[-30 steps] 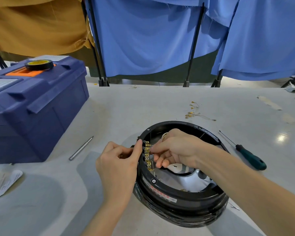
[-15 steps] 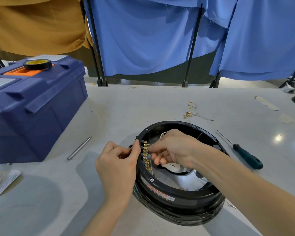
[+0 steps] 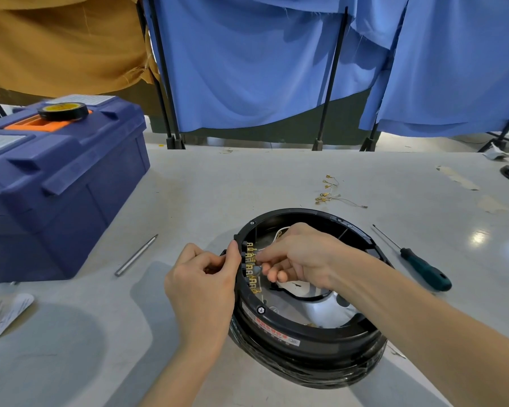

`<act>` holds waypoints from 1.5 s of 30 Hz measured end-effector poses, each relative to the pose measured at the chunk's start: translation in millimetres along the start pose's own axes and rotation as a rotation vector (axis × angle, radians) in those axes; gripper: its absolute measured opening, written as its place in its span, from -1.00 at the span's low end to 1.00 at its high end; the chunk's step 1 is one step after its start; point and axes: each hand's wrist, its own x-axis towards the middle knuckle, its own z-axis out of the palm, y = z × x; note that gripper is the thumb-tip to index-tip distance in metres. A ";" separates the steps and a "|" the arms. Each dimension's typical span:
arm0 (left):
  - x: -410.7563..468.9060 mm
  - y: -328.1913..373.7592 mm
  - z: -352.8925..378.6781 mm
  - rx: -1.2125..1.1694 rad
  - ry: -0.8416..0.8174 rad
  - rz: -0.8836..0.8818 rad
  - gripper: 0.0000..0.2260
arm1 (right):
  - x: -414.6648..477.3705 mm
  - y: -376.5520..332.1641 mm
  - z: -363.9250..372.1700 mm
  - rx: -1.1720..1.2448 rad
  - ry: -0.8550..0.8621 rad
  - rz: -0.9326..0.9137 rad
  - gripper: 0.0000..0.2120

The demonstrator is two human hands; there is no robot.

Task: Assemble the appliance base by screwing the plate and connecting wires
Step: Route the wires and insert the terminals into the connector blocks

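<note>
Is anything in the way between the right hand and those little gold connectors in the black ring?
Nothing visible. The right hand pinches at the gold connectors directly; the left hand grips the ring from outside.

Shows black appliance base (image 3: 306, 333) with gold terminals (image 3: 251, 261) at centre, navy toolbox (image 3: 56, 186) at left, blue curtains (image 3: 247, 69) above, teal-handled screwdriver (image 3: 426, 273) at right.

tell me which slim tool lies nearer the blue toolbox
The bare silver metal rod, left of the round black base; the green-handled screwdriver lies right of it.
</note>
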 end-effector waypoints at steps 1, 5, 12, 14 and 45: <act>0.1 0.2 0.0 -0.001 -0.002 -0.001 -0.70 | 0.2 -0.4 0.1 0.002 -0.001 0.006 -0.93; -0.2 0.8 0.2 0.005 -0.001 0.012 -0.67 | 2.7 -1.8 1.0 0.033 -0.015 0.042 -0.88; 2.2 3.5 0.1 0.045 -0.023 0.020 -0.64 | 9.5 -3.0 7.2 0.081 0.036 0.077 -0.86; 2.4 3.0 -0.2 0.054 -0.029 0.019 -0.63 | 10.1 -1.5 6.7 0.084 0.041 0.075 -0.84; 51.4 23.4 46.7 0.190 -0.627 0.084 -0.75 | 37.1 5.1 -165.2 -0.120 0.760 -0.375 -0.81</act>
